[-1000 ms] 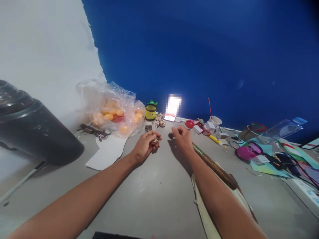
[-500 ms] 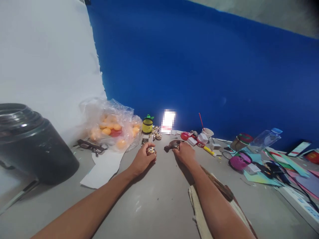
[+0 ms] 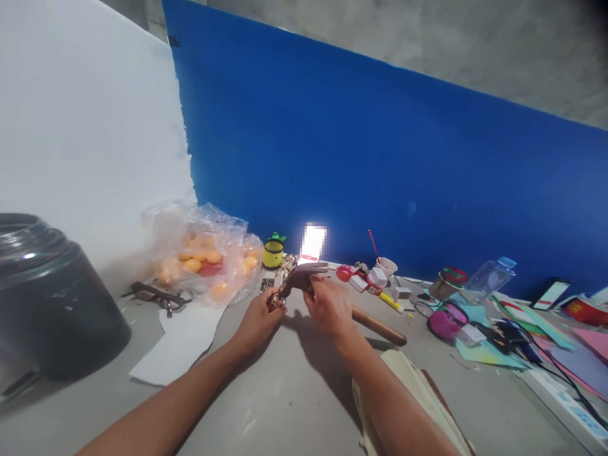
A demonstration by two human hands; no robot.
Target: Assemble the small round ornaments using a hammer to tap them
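Note:
My left hand (image 3: pixel 256 322) is closed around a shiny gold, patterned ball (image 3: pixel 276 303), whose top shows between the fingers. My right hand (image 3: pixel 330 305) grips a claw hammer (image 3: pixel 382 325) close to its head. The dark hammer head sits right at the ball, and I cannot tell whether they touch. Its wooden handle sticks out to the right behind my wrist. Beyond my left hand lie several similar gold balls (image 3: pixel 288 261) and a small dark patterned piece (image 3: pixel 267 284).
Clear bags of orange fruit (image 3: pixel 209 256), glasses (image 3: pixel 156 296) and a big dark bottle (image 3: pixel 52 304) stand left. A yellow pineapple-shaped pot (image 3: pixel 273 254) is at the back. Rightward are a paper cup (image 3: pixel 386 266), small boxes, a pink pouch (image 3: pixel 446 321), cables and a folded cloth (image 3: pixel 403 373).
My right hand has lifted the hammer off the table and brought its head left to the ball in my left hand. The view has tilted up.

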